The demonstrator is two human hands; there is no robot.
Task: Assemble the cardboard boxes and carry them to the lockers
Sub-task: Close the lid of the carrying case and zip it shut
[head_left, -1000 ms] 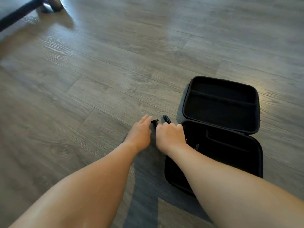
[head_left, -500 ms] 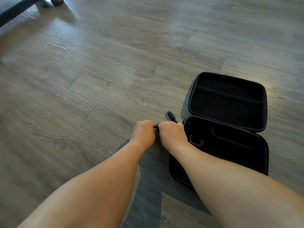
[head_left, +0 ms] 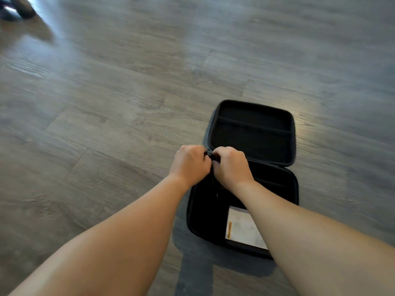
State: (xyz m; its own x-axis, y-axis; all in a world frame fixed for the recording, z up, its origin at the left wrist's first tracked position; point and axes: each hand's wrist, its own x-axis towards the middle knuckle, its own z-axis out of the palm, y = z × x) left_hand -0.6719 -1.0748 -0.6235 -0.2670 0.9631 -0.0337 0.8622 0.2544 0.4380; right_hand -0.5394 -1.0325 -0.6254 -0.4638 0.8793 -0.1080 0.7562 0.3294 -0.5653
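A black zip case (head_left: 252,129) lies open on the grey wood floor, lid half farther from me, base half nearer. A white paper sheet (head_left: 242,228) with an orange mark lies in the base. My left hand (head_left: 189,163) and my right hand (head_left: 232,166) are side by side over the case's left edge at the hinge, fingers curled. Together they grip a small black object (head_left: 210,155) between them; most of it is hidden by the fingers. No cardboard box is in view.
Grey wood-plank floor (head_left: 128,103) stretches all around the case. A dark furniture foot (head_left: 21,9) stands at the far top left corner, blurred.
Both hands closed round the small black object and lifted from the floor to above the case's edge. The view shifted, so the paper sheet in the base now shows.
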